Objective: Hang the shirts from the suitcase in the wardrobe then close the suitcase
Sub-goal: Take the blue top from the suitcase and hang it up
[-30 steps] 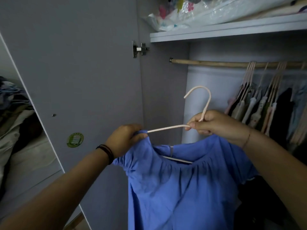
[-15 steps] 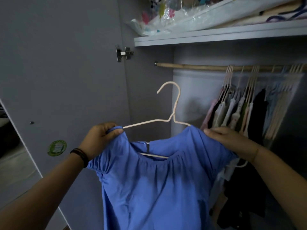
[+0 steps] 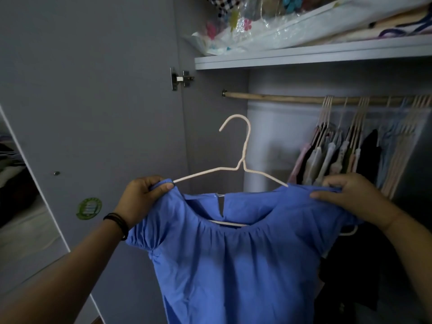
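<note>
Blue shirt (image 3: 233, 265) on hanger (image 3: 244, 146): axis L–R, hook up. Shoulders pinched by left hand (image 3: 140, 199), right hand (image 3: 350, 197). Rod (image 3: 268, 98) free at L end, hung clothes (image 3: 350, 155) R.

No readable text, brand or number in view.

One sign only: a round green sticker (image 3: 89, 208) on the inner face of the open wardrobe door (image 3: 93, 90), at about 8 o'clock from frame centre. It has pale marks inside a pale ring, too blurred to read as letters or figures.

Plastic-wrapped bundle (image 3: 245, 26) at 12 o'clock shows flower prints and no legible words.
</note>
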